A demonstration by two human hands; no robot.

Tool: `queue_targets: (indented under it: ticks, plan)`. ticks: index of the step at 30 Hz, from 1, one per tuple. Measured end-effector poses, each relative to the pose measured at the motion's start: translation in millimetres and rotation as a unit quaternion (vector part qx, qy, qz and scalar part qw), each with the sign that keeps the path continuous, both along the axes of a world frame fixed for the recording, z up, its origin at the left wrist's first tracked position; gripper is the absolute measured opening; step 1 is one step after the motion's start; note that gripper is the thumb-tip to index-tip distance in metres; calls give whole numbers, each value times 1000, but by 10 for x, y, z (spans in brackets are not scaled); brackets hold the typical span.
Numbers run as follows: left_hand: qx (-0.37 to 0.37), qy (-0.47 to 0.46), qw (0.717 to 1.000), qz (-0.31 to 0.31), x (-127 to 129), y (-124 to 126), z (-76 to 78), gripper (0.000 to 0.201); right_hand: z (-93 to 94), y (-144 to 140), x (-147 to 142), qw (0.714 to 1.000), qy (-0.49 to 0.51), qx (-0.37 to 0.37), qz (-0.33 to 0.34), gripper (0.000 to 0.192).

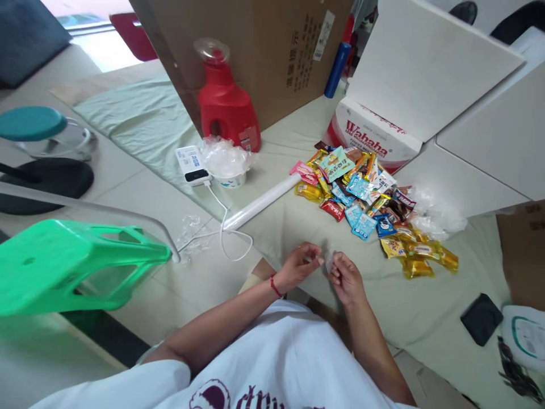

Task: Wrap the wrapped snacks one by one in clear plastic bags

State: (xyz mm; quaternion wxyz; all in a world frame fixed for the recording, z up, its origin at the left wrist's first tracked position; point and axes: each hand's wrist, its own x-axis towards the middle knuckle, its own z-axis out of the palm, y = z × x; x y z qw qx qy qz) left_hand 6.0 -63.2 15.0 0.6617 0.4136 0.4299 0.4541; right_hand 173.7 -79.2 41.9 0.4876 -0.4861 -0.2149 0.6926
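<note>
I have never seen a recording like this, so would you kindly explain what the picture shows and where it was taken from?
There is no machine here: a person wears a camera on the head, looking down at their own two bare hands. The left hand and right hand together pinch a small clear wrapper in their fingers. Ahead, on a pale cloth, lies a pile of snack packets. Behind stand a red detergent bottle, a cardboard box and a Wahaha carton. A green stool lies at the left.
</note>
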Motion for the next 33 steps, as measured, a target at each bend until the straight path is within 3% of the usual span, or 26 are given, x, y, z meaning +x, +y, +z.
queue_targets:
  ticks: [2,5,9,13,16,20,23,26,28,30,33]
  plan:
    - [-9,-17,1000,-6,29,19,29,47,-13,-7,-101,999,-15,5,32,44]
    - [-56,-83,995,-8,31,78,28,49,18,-17,-120,1000,8,13,18,41]
    - [-119,-156,980,-15,-85,144,-11,48,77,-29,164,997,69,3,-14,40]
    - [-146,-199,969,-11,-213,165,-25,47,59,-59,490,996,59,6,-62,39]
    - [-153,-175,973,-11,-229,133,27,50,44,-95,544,996,16,28,-81,40]
    - [-160,-111,980,-51,-100,44,138,57,85,-146,411,997,-38,52,-34,36]
    - [-118,-69,984,-111,32,13,153,57,114,-143,367,999,-12,45,-1,35]
    - [-91,-81,983,-139,99,32,99,54,82,-125,452,998,31,44,-13,38]
    - [-79,-91,986,-112,102,56,57,53,40,-129,534,999,-19,43,-13,38]
    - [-61,-70,992,-80,92,73,31,52,16,-145,599,987,-141,69,-36,33]
    - [-32,-10,998,-57,88,71,40,49,48,-150,625,911,-355,202,-61,41]
